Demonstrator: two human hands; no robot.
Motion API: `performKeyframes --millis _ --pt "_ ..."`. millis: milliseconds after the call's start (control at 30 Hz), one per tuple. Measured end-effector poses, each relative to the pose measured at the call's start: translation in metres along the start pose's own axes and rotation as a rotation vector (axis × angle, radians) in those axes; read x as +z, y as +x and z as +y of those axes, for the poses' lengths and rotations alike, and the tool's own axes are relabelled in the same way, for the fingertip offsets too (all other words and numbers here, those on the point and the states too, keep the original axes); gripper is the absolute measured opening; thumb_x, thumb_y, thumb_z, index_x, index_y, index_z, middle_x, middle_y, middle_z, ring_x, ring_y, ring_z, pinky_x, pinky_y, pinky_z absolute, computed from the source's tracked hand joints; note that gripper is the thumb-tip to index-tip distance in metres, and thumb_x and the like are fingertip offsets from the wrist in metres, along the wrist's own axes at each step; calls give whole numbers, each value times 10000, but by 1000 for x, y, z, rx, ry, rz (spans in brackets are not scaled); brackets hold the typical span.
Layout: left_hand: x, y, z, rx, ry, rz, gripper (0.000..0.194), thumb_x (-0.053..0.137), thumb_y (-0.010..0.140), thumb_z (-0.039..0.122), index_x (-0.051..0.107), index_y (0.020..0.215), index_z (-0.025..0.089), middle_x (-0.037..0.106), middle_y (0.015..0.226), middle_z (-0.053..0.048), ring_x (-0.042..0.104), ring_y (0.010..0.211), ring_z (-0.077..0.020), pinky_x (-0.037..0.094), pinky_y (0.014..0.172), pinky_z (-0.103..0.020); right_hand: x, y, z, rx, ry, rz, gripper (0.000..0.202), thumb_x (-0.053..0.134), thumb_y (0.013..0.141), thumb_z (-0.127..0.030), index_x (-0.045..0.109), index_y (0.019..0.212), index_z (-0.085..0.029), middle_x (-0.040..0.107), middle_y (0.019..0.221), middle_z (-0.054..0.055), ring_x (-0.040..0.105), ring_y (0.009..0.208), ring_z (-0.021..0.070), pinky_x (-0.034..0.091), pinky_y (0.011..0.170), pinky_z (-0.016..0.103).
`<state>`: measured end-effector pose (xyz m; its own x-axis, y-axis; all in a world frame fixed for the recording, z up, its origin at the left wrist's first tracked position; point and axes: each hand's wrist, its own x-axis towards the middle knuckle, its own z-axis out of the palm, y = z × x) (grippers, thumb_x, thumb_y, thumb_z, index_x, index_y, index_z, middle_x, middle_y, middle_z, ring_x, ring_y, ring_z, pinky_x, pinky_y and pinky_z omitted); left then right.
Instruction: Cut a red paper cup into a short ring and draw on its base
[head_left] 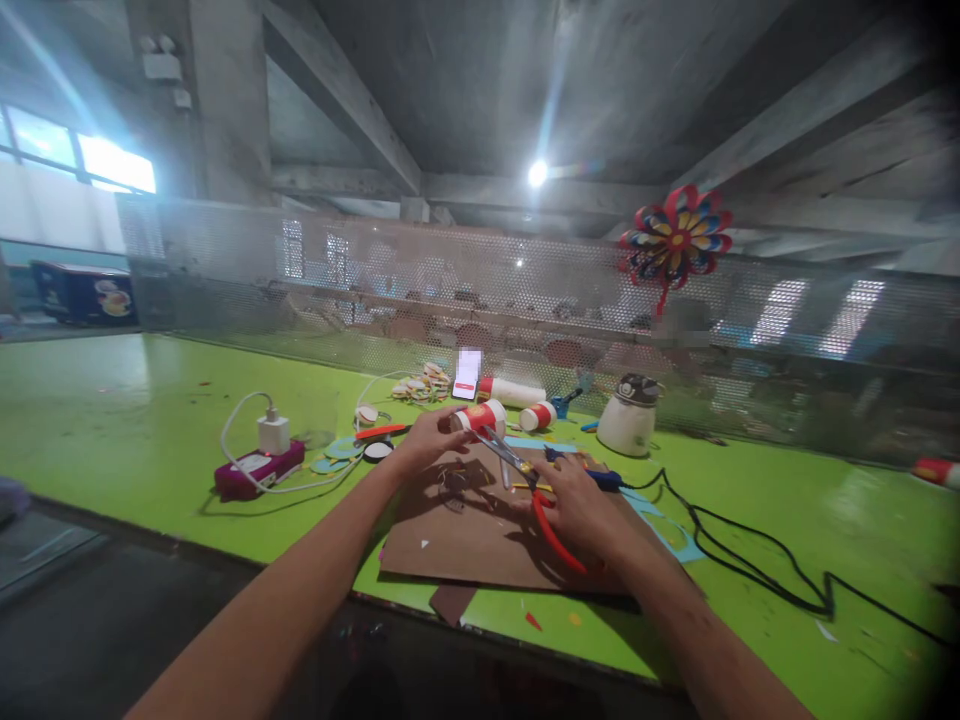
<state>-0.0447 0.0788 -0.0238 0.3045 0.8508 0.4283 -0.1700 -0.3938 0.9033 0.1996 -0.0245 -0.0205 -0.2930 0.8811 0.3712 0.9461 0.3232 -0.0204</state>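
Note:
My left hand (429, 443) is closed round a red and white paper cup (484, 416), which lies on its side above the brown cardboard (442, 545). In my right hand (574, 500) are scissors (556, 535) with red handles; their metal blades point up and left and reach the cup's near side. Whether the blades touch the cup is too small to tell. Behind the cardboard another red and white cup (538, 416) lies on its side, near a long white stack of cups (516, 393).
A purple power strip (259, 472) with a white charger stands at the left. Behind the hands a phone (466, 375) leans upright. To the right are a white jar (628, 418) and a black cable (772, 545). Light blue paper (679, 535) pokes out beside the cardboard.

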Motion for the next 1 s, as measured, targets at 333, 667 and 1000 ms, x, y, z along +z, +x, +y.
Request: performKeyframes --millis 333,667,1000 --pt "1 -1 -1 -35 -28 -40 699 864 593 377 632 1185 86 721 870 -86 701 766 -222 602 668 -366 0 0 0 -8 33 -27 525 590 866 -389 556 1352 -192 617 1177 171 526 1103 329 426 940 445" --pt "9 -2 -3 -50 -63 -15 708 872 590 383 633 1192 99 717 861 -74 698 750 -209 599 688 -365 1 1 0 9 24 -16 530 578 878 -364 536 1380 -203 639 1177 169 559 1076 313 433 908 417" --pt "16 -4 3 -31 -54 23 573 855 613 404 686 1075 110 697 880 -75 663 781 -187 602 710 -354 7 4 10 31 3 23 521 496 852 -132 547 1366 -196 690 1115 157 605 1039 293 437 853 364"
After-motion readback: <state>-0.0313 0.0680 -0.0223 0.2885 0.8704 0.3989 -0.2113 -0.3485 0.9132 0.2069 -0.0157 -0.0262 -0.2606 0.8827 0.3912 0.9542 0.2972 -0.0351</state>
